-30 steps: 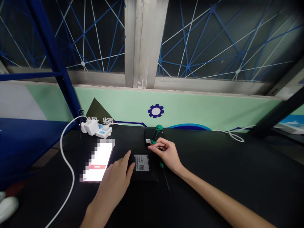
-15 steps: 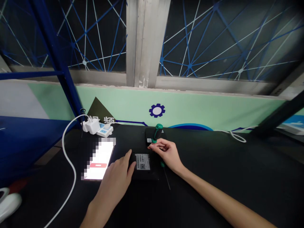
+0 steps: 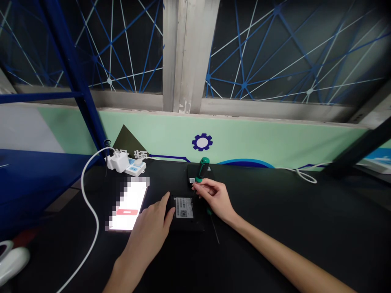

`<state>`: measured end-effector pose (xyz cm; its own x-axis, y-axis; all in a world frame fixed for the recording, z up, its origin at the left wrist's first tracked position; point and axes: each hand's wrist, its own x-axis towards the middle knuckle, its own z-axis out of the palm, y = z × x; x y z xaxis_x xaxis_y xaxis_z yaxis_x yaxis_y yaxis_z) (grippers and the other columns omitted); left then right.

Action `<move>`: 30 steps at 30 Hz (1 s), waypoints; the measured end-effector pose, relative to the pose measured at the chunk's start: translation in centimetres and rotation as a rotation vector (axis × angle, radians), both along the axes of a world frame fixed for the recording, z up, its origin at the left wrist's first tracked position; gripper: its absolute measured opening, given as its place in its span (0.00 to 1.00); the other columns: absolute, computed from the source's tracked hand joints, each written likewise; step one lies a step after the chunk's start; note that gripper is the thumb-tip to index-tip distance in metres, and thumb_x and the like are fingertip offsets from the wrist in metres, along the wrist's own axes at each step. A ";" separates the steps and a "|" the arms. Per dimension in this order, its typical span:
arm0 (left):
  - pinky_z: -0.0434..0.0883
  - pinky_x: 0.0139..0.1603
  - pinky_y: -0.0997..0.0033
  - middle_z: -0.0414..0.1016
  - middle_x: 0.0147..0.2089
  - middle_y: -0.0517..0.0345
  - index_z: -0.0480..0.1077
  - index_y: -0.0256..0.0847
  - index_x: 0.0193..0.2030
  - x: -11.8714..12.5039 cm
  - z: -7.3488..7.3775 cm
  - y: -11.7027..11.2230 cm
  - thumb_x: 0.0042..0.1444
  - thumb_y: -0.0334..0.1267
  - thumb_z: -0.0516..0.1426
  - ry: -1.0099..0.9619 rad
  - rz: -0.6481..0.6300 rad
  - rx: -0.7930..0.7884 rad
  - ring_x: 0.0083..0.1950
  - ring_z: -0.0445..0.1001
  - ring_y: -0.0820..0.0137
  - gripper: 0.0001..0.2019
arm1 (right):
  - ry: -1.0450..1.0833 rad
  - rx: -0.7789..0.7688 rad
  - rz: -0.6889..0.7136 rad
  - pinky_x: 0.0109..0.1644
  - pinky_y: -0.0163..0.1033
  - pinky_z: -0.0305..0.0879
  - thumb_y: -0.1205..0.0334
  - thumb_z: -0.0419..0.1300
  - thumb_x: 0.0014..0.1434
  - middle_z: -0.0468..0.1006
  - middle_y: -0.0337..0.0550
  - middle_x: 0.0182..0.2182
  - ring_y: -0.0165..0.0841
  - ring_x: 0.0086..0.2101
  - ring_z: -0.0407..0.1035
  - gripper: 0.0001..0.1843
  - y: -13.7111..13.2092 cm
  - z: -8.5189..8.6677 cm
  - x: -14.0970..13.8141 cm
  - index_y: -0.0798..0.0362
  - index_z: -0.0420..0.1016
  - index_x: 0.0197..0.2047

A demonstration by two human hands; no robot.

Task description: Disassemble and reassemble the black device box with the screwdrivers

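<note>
A flat black electronic device (image 3: 197,226) with a white barcode label lies on the table. My left hand (image 3: 152,221) rests against its left side, thumb and index finger stretched apart; its other fingers are hidden. In the fingers of my right hand (image 3: 215,197) is an upright screwdriver (image 3: 203,167) with a green and black handle, pinched just below the handle. Its shaft points down to the device's far right part; the tip is too dark to make out. Under my right hand lies a second screwdriver (image 3: 214,228), its green handle mostly hidden.
Behind the screwdriver stands another black box (image 3: 191,171) with a small white label. On the left are a lit phone-like screen (image 3: 130,203), a white power strip (image 3: 134,167) with a charger (image 3: 119,162), and a white cable (image 3: 97,219). A white object (image 3: 14,262) sits far left.
The upright screwdriver and my right fingertips have shifted very slightly. My left hand and the device stay where they were.
</note>
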<state>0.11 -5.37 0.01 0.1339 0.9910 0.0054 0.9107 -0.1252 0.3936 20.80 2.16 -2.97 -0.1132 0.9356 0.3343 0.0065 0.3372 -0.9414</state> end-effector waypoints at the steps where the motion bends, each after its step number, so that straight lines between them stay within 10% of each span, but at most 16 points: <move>1: 0.73 0.47 0.59 0.77 0.57 0.43 0.57 0.38 0.72 0.0 0.0 0.0 0.71 0.44 0.45 0.002 -0.002 0.000 0.53 0.78 0.54 0.26 | -0.001 -0.003 0.008 0.31 0.35 0.72 0.48 0.71 0.53 0.82 0.45 0.28 0.32 0.27 0.73 0.17 0.0 -0.1 0.0 0.54 0.79 0.33; 30: 0.73 0.49 0.58 0.77 0.57 0.43 0.58 0.37 0.71 -0.1 0.0 0.1 0.71 0.43 0.45 0.008 -0.003 0.002 0.55 0.78 0.54 0.25 | 0.036 -0.045 0.026 0.32 0.36 0.72 0.46 0.72 0.51 0.83 0.45 0.29 0.32 0.27 0.74 0.19 -0.3 0.6 -0.3 0.52 0.73 0.29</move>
